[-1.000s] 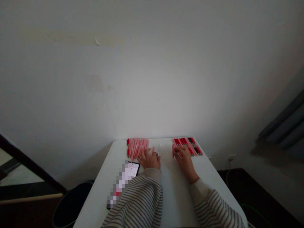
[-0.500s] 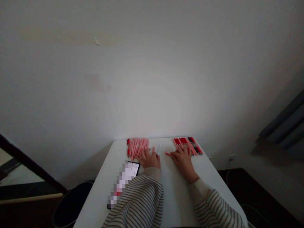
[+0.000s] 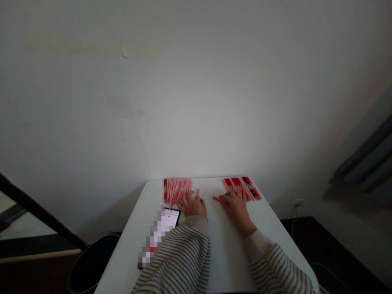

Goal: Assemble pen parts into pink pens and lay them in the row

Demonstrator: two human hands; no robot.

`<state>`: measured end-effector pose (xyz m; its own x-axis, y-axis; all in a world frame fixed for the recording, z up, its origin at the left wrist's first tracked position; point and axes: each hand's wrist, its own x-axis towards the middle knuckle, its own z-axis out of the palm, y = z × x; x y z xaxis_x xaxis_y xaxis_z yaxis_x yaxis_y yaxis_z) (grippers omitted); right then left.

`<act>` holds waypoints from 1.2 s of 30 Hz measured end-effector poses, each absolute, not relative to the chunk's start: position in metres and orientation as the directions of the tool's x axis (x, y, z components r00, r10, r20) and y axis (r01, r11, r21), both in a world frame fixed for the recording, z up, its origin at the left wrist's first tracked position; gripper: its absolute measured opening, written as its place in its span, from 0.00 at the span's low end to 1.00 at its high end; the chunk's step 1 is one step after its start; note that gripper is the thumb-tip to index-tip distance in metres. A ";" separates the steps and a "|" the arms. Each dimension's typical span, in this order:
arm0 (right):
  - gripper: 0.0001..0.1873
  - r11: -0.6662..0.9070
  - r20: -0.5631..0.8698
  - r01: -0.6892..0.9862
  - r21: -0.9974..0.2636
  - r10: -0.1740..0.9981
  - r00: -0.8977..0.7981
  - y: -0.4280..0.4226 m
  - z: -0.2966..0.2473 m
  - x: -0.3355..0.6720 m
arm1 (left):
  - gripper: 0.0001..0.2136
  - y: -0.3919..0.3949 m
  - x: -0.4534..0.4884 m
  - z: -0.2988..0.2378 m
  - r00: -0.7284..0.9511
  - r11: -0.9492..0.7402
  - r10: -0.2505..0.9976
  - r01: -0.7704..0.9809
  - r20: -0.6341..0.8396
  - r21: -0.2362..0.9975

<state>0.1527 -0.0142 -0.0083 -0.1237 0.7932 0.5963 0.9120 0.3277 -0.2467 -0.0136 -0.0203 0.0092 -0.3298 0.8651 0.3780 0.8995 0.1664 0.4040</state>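
My left hand (image 3: 192, 205) rests on the table beside a bunch of pink pen pieces (image 3: 177, 190). Its fingers are closed, with a short pink pen tube (image 3: 198, 192) standing out past them. A thin white stick, like a pen refill (image 3: 206, 192), slants up and right from its thumb side. My right hand (image 3: 237, 208) has its fingers closed round a pink pen barrel (image 3: 216, 198), whose end points left. Just beyond the right fingers lie rows of pink pens with red and black parts (image 3: 235, 182). The fingers hide the gripped ends.
A phone (image 3: 165, 224) lies left of my left forearm, its screen partly blurred out. The white table (image 3: 226, 261) stands against a pale wall (image 3: 196, 122). A dark bin (image 3: 92, 261) is on the floor at left. A socket with a cable (image 3: 298, 202) is at right.
The white stick at my left hand has tilted further to the right and its tip sits slightly lower. Both hands have otherwise hardly moved.
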 end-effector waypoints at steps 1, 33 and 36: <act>0.13 0.327 0.598 0.912 -0.247 0.792 -0.122 -0.014 -0.009 0.153 | 0.08 -0.020 -0.014 0.009 -0.333 0.167 0.865 0.897 0.376 0.409; 0.14 0.274 0.727 0.885 -0.377 0.679 0.099 -0.004 -0.013 0.171 | 0.06 -0.019 -0.024 0.018 -0.300 0.134 0.887 0.895 0.352 0.426; 0.13 0.278 0.721 0.882 -0.382 0.686 0.095 -0.003 -0.013 0.170 | 0.07 -0.019 -0.025 0.018 -0.294 0.134 0.894 0.896 0.339 0.423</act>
